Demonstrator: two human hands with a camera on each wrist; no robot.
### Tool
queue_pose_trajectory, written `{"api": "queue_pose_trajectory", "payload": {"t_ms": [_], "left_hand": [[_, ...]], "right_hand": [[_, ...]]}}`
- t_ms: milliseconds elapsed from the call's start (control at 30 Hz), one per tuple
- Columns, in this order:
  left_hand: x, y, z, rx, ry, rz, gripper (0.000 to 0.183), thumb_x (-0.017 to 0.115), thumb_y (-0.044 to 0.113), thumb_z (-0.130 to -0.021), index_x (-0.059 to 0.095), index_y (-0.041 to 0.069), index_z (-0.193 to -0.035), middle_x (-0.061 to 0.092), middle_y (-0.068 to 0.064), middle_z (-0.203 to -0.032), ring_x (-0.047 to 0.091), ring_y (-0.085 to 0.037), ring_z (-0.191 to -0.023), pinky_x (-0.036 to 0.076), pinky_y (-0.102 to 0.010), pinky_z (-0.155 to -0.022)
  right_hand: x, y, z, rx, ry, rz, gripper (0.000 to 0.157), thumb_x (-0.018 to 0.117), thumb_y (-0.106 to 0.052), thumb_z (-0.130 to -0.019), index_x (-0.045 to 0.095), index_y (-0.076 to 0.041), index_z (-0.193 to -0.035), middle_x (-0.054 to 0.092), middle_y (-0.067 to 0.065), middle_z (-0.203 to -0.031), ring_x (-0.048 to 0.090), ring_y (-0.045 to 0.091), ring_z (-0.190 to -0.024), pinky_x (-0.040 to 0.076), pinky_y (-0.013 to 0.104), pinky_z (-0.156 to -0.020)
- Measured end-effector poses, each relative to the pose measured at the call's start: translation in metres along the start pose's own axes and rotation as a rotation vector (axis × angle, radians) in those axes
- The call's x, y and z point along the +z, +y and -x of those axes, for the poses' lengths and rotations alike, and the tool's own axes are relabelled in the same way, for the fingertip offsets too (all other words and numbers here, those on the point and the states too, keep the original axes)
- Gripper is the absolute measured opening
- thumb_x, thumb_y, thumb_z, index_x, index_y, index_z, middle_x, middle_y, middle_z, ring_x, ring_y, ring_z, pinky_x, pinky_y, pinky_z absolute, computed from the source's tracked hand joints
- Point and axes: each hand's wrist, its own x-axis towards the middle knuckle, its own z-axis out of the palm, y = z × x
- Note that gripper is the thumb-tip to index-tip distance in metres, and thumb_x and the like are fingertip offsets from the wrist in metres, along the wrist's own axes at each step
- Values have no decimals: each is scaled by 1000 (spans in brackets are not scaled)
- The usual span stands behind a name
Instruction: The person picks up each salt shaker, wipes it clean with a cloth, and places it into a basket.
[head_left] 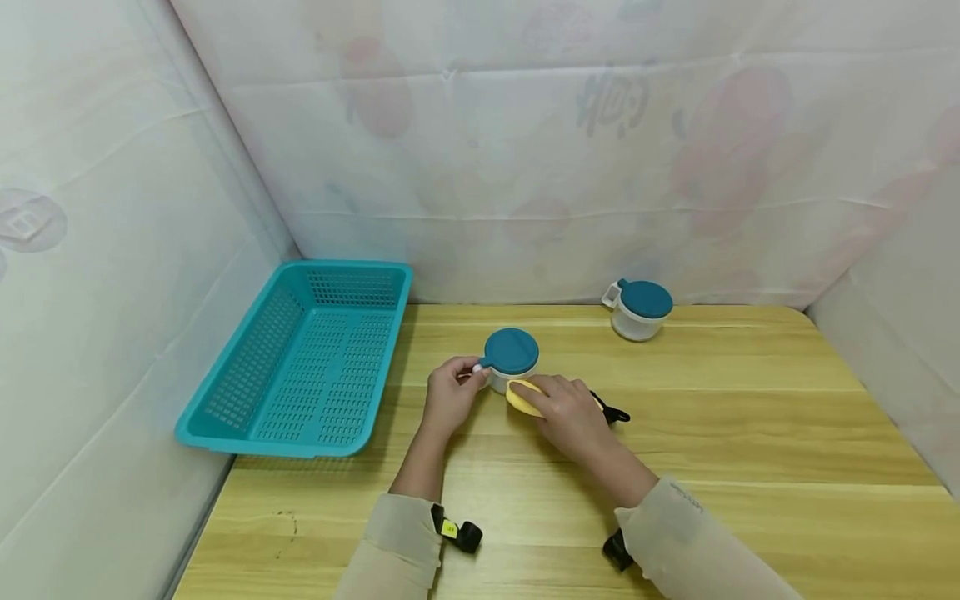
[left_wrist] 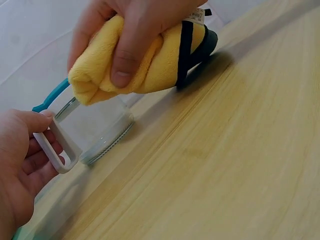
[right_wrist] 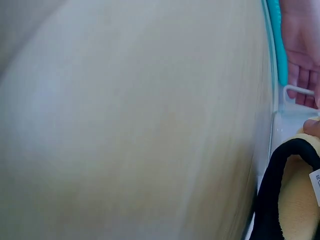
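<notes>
A clear jar with a blue lid [head_left: 512, 352] and a white handle [left_wrist: 71, 154] stands upright on the table. My left hand [head_left: 450, 398] holds that handle between thumb and fingers. In my right hand [head_left: 573, 419] is a bunched yellow cloth [left_wrist: 155, 62] with black edging, gripped against the near side of the jar. The left wrist view shows the cloth in front of the jar's upper wall, hiding part of it. Only the cloth's black-edged fold and a fingertip of the right hand show at the edge of the right wrist view.
A second lidded jar [head_left: 642, 310], its handle turned left, stands at the back right of the wooden table [head_left: 750, 417]. To the left sits a turquoise slotted basket [head_left: 393, 333]. Printed white sheets [head_left: 487, 167] hang around the back and sides.
</notes>
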Motion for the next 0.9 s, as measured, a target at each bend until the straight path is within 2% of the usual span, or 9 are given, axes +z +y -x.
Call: {"api": "queue_pose_trajectory", "payload": {"t_ms": [333, 533, 700, 867, 900], "left_hand": [[1, 3, 2, 5, -12, 6, 18, 75, 16, -88, 74, 5, -102, 71, -9, -103, 68, -22, -97, 59, -26, -77], [2, 2, 0, 6, -16, -7, 21, 75, 17, -88, 74, 4, -104, 71, -9, -105, 68, -22, -98, 59, -26, -77], [2, 1, 0, 16, -19, -14, 20, 75, 16, -88, 73, 3, -104, 71, -10, -105, 68, -22, -98, 59, -25, -77], [2, 0, 0, 28, -11, -7, 17, 76, 15, -87, 74, 4, -101, 71, -10, -103, 68, -22, -97, 59, -24, -76], [1, 5, 2, 24, -12, -9, 17, 75, 13, -88, 73, 2, -101, 71, -11, -102, 68, -23, -97, 59, -24, -75]], "right_hand": [[1, -8, -4, 27, -32, 17, 58, 90, -20, -71, 68, -25, -124, 70, 7, -113, 70, 26, -92, 56, 42, -69], [-2, -4, -3, 41, -51, 17, 54, 90, -20, -71, 70, -25, -122, 71, 6, -110, 70, 25, -92, 56, 41, -66], [-3, 2, -1, 78, -83, 21, 55, 89, -21, -71, 70, -26, -122, 70, 6, -109, 69, 26, -95, 56, 42, -70], [-1, 0, -2, 61, -65, 14, 53, 89, -20, -72, 70, -26, -122, 71, 7, -108, 69, 26, -93, 57, 43, -68], [0, -2, -3, 54, -57, 15, 53, 89, -20, -72, 70, -26, -122, 71, 7, -108, 69, 26, -92, 57, 43, -67]]}}
